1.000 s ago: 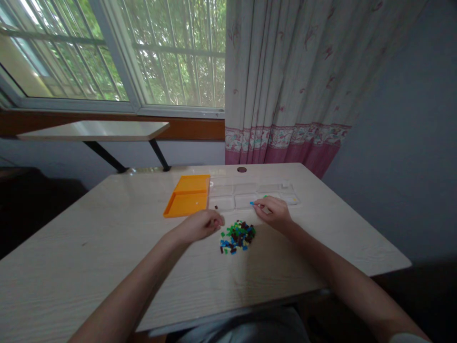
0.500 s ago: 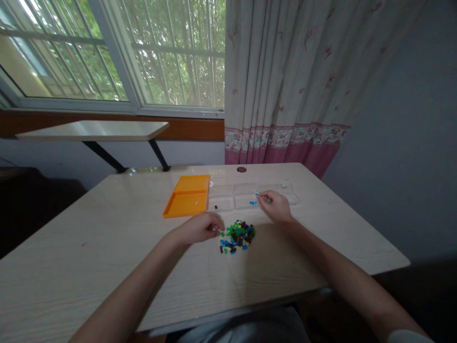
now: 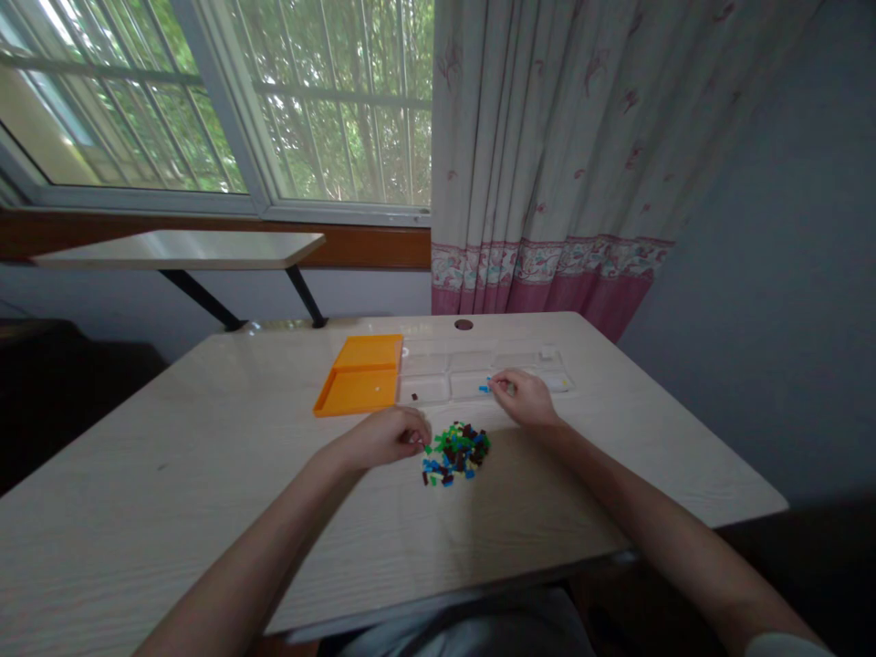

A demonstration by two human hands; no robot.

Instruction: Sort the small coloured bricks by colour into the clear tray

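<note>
My right hand [image 3: 524,397] hovers over a clear divided tray [image 3: 448,388], its fingers pinched at a small blue building brick [image 3: 488,378]. A hint of green shows within the curled fingers. Beneath them, more blue bricks [image 3: 484,389] lie in a front compartment. My left hand [image 3: 395,436] rests at the left side of a heap of tiny green, brown, blue and pale yellow bricks [image 3: 462,449]. Its fingers are curled together beside a green piece, and what they hold is hidden.
An orange lid [image 3: 359,388] lies open along the tray's left side. One dark brown brick [image 3: 414,397] sits in the tray's left front compartment. A raised shelf [image 3: 184,248] on black legs stands at the back left. A round cable hole [image 3: 464,325] is near the far edge.
My right hand has shifted slightly left and down, bringing the blue brick closer to the ones in the compartment. My left hand has hardly moved.
</note>
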